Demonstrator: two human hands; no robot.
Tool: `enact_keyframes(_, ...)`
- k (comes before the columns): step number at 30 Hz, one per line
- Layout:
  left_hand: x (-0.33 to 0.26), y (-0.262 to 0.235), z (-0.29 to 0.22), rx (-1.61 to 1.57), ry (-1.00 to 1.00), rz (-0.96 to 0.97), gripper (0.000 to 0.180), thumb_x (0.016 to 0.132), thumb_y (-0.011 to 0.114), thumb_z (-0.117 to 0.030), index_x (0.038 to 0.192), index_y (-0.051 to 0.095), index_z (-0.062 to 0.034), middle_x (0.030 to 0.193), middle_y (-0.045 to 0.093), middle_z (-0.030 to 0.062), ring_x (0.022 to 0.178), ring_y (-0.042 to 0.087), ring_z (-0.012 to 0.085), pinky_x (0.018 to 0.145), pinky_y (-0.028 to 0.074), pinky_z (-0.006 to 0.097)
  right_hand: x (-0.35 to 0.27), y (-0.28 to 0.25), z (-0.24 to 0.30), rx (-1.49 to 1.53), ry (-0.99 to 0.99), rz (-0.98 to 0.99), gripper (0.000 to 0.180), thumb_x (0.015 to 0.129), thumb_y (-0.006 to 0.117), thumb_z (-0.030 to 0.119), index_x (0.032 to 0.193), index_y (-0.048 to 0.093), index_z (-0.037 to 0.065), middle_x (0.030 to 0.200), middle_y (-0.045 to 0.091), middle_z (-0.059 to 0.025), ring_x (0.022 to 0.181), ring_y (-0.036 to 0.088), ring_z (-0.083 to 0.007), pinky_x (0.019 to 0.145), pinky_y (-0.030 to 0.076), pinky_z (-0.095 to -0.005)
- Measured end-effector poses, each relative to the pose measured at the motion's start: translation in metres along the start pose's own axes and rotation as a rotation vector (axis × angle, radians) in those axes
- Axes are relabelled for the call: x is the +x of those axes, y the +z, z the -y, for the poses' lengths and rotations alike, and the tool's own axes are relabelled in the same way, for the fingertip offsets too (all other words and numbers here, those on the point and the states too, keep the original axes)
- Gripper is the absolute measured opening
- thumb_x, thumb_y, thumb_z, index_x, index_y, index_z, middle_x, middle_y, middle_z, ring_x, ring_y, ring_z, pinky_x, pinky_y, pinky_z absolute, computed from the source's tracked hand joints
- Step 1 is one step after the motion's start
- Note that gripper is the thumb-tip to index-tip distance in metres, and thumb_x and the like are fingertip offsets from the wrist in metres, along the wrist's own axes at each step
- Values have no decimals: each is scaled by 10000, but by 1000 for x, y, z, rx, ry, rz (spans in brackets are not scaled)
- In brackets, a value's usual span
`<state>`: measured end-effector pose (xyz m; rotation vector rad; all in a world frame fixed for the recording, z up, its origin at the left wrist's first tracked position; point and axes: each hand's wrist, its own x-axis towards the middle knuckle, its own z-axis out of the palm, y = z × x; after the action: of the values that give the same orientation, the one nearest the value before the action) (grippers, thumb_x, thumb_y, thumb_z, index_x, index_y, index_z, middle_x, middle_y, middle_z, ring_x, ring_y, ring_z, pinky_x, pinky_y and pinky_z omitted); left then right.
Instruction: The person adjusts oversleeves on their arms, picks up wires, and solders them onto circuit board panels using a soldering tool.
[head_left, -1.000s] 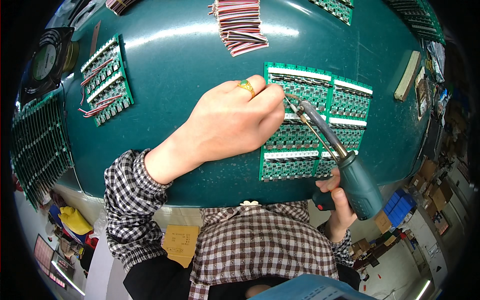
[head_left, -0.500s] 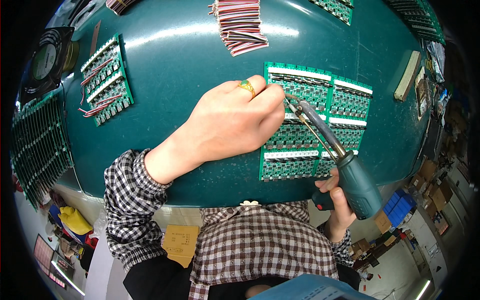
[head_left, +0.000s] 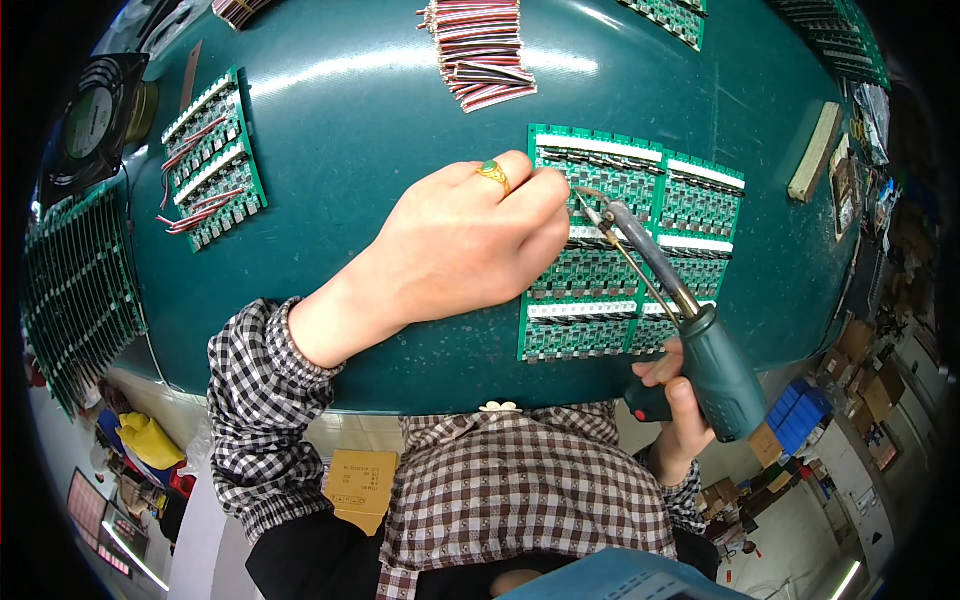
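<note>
A green panel of circuit boards lies on the dark green table. My left hand, a gold ring with a green stone on one finger, rests curled on the panel's left half, its fingertips pinched at something too small to make out. My right hand grips a teal soldering gun near the table's front edge. The gun's metal tip reaches up and left to the board, right beside my left fingertips.
A bundle of red, white and black wire leads lies at the back. A smaller wired board panel sits at left, a stack of boards and a fan at far left, a wooden block at right.
</note>
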<state>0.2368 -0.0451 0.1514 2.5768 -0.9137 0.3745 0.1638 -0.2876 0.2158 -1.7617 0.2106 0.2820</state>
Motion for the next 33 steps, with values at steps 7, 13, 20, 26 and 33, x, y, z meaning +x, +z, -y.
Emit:
enact_keyframes(7, 2, -3, 0, 7, -2, 33, 223, 673, 615, -94, 887, 619, -29, 822, 513, 25, 731, 534, 128, 524, 444, 232, 2, -4, -5, 64, -17, -66, 450, 790, 597, 267, 990, 503, -125, 689, 522, -110, 594, 551, -192, 587, 542, -349)
enact_keyframes(13, 0, -8, -6, 18, -41, 2, 246, 663, 612, -43, 909, 623, -27, 884, 568, 52, 783, 575, 169, 584, 472, 255, 9, -14, -5, 216, -29, -116, 468, 779, 610, 269, 1017, 494, -116, 685, 519, -107, 593, 553, -192, 569, 550, -351)
enact_keyframes(20, 7, -23, 27, -46, -301, -260, 246, 663, 620, 11, 893, 624, -79, 827, 578, 37, 723, 570, 219, 602, 459, 299, 18, -21, -7, 272, -46, -140, 497, 803, 578, 330, 1027, 460, -99, 658, 476, -91, 553, 525, -162, 525, 539, -317)
enact_keyframes(26, 13, -16, 35, -57, -475, -108, 100, 731, 628, -62, 796, 553, -73, 791, 529, 59, 736, 549, 246, 645, 443, 333, 16, -28, -8, 403, -34, -85, 451, 784, 614, 267, 973, 495, -124, 784, 534, -148, 591, 560, -200, 554, 560, -364)
enact_keyframes(33, 12, -17, 36, -125, -550, -41, 114, 725, 625, -63, 771, 521, -59, 762, 523, 64, 738, 541, 253, 644, 435, 338, 17, -35, -17, 431, -54, -60, 446, 791, 609, 251, 1018, 484, -112, 808, 539, -148, 595, 563, -194, 555, 563, -364)
